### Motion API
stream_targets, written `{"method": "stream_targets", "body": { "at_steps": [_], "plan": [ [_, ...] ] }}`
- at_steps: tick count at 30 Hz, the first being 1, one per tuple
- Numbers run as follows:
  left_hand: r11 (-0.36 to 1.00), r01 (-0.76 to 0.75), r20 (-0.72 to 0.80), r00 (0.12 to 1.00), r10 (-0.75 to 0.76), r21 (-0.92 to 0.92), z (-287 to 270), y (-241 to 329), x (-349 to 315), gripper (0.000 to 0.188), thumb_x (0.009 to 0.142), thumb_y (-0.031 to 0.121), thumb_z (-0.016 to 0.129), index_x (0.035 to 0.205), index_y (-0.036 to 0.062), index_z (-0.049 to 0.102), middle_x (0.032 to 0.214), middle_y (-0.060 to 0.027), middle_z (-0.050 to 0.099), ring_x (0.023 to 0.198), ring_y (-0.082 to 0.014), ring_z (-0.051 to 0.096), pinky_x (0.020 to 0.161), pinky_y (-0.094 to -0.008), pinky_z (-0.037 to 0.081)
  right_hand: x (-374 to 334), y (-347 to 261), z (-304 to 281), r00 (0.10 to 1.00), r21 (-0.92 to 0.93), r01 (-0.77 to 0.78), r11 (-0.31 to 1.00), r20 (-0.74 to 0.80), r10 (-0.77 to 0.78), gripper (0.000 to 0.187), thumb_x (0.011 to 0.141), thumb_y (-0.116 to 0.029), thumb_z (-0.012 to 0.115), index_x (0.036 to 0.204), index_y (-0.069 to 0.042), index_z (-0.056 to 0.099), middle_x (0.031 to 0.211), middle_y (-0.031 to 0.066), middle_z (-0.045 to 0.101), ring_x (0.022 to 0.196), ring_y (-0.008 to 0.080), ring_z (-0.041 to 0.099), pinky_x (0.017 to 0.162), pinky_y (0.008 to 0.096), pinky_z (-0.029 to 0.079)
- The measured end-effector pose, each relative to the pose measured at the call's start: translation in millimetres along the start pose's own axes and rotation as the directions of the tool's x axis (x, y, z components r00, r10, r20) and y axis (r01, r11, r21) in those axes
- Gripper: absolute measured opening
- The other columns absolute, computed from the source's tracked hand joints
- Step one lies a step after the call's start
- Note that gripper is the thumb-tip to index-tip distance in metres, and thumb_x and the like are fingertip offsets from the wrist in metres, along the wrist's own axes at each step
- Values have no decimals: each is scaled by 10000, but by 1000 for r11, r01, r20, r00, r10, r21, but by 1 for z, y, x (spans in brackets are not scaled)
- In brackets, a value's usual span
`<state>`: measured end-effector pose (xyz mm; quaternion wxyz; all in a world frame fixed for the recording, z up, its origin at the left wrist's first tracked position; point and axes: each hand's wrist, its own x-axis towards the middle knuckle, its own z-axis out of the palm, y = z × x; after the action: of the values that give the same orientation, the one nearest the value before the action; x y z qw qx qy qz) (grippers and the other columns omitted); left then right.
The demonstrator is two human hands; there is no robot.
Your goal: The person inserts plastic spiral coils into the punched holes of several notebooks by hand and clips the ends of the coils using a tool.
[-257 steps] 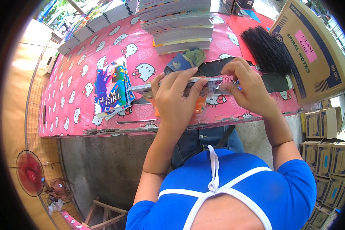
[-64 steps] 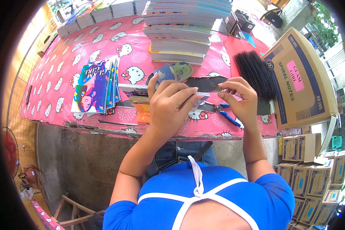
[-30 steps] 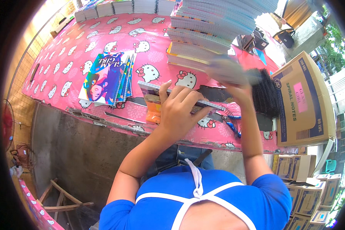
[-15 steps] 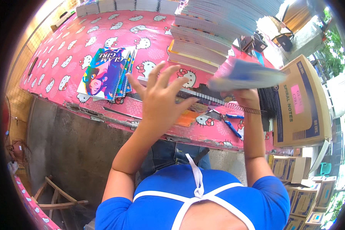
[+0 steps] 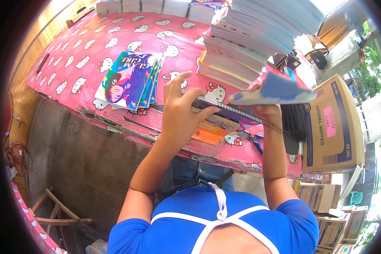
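A notebook [image 5: 230, 113] stands on its edge near the table's front, its row of holes facing up. A thin dark wire spiral [image 5: 271, 126] runs along that edge and sticks out past its right end. My left hand [image 5: 180, 103] pinches the notebook's left end between thumb and fingers. In my right hand [image 5: 267, 111] is a flat blue and whitish pad [image 5: 279, 89], held over the spiral's side of the notebook; its exact kind is unclear. Below lie blue-handled pliers [image 5: 257, 144], partly hidden, and an orange piece [image 5: 206, 133].
Colourful spiral notebooks [image 5: 125, 82] lie at the left on the pink patterned tablecloth [image 5: 89, 51]. A tall notebook stack [image 5: 237, 59] rises behind my hands. Black spirals [image 5: 294, 120] lie beside a cardboard box [image 5: 334, 127] on the right. More cartons [image 5: 332, 228] stand lower right.
My left hand has closed from spread fingers onto the notebook's end. The notebook's left end is raised. The pad, blurred before, is now steadier in my right hand.
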<state>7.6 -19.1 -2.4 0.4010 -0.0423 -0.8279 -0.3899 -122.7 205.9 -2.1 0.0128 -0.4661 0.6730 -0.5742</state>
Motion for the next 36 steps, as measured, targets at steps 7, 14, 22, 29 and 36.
{"method": "stream_targets", "body": {
  "at_steps": [7,14,22,29,36],
  "plan": [
    [981,139,12,990,-139,-135,-9,-12,-2,472,581,147,870,964,41,614,1243,-175,481,1072,-306,541,823,-390,502,10,-17,25,946,677,-311,667,153,286,418,639,-29,749,1040,-17,633,993,62,658,924,175,621,841,323,502],
    [840,306,26,944,-329,-447,-4,-27,-6,485,651,24,821,1067,23,571,1138,-118,560,996,-176,589,836,-294,514,26,2,30,935,205,-352,913,35,353,469,635,51,689,1094,-4,610,985,69,664,878,168,628,766,310,511],
    [605,379,92,888,-451,-700,-7,-38,-15,468,743,-74,729,1182,-71,566,1011,-96,642,961,-122,611,864,-248,504,45,-13,47,912,-33,-405,913,58,407,455,641,-13,667,1086,-81,601,878,81,651,805,175,620,709,309,483],
    [553,433,156,865,-476,-712,-15,-37,-10,404,733,-75,738,1117,-71,613,945,-85,665,868,-104,627,777,-246,527,17,9,35,901,-703,-404,585,-194,389,467,657,-141,714,1103,-92,586,1038,136,624,895,284,627,763,387,490],
    [937,-21,-55,998,1,-350,-58,-4,36,197,741,7,713,924,-32,651,852,-99,654,766,-142,614,712,-284,521,-97,-16,10,943,-767,-330,550,-243,227,594,682,-279,774,1200,-81,560,1374,187,433,1224,380,457,981,430,410]
  ]
}}
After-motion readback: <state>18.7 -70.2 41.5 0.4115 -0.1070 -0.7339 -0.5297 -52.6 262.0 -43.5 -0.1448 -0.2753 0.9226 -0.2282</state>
